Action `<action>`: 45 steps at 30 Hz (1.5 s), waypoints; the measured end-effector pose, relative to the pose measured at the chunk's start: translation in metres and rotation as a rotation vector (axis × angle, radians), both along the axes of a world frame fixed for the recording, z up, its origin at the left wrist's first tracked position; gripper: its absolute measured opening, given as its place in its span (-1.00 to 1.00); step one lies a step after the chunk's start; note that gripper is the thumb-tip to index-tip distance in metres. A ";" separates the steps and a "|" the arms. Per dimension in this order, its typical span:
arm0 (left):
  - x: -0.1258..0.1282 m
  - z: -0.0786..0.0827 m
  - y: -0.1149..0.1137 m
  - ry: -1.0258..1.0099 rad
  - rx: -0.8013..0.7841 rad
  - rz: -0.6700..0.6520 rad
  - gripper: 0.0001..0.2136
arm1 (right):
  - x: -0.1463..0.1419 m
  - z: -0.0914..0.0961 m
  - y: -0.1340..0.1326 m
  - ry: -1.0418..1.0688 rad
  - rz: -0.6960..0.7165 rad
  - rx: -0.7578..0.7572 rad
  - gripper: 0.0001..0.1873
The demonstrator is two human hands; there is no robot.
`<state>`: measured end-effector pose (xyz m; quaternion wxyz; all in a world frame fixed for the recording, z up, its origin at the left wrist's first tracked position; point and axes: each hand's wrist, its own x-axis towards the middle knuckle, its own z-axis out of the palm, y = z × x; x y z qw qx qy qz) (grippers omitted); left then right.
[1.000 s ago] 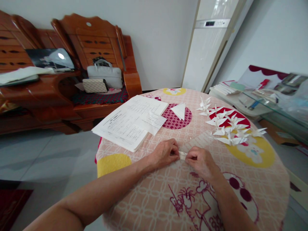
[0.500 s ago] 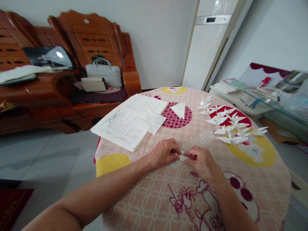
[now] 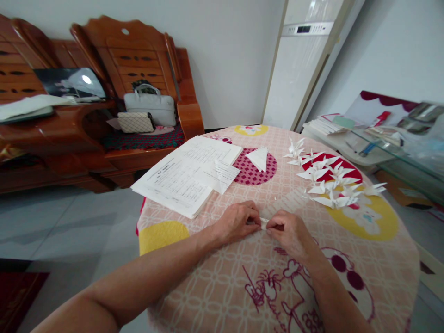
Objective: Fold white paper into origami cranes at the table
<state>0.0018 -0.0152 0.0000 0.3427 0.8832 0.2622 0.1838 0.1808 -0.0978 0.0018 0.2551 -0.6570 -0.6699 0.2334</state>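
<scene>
My left hand and my right hand meet fingertip to fingertip on the round table with the pink patterned cloth. Between them they pinch a small folded piece of white paper, mostly hidden by the fingers. Both hands are closed on it and rest on the cloth. Several white folded paper cranes lie to the right, beyond my right hand. A white folded paper triangle lies farther back at the centre.
A stack of printed sheets overhangs the table's left edge. Wooden armchairs with a grey handbag stand at the left. A tall white air conditioner stands behind; a glass table with papers is at the right.
The hands have stayed together on the paper; the fingers shifted slightly, pressing closer so less of the paper shows. The view hardly moved.
</scene>
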 end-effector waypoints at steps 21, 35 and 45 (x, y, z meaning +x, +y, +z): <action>0.012 0.004 -0.004 0.179 0.044 0.170 -0.89 | -0.019 0.006 0.003 -0.246 -0.130 -0.025 -0.81; 0.013 0.008 -0.005 0.224 0.039 0.167 -0.90 | -0.017 0.004 0.003 -0.209 -0.127 0.001 -0.80; 0.015 0.008 -0.007 0.280 0.069 0.165 -0.87 | -0.014 0.004 0.002 -0.198 -0.113 0.006 -0.81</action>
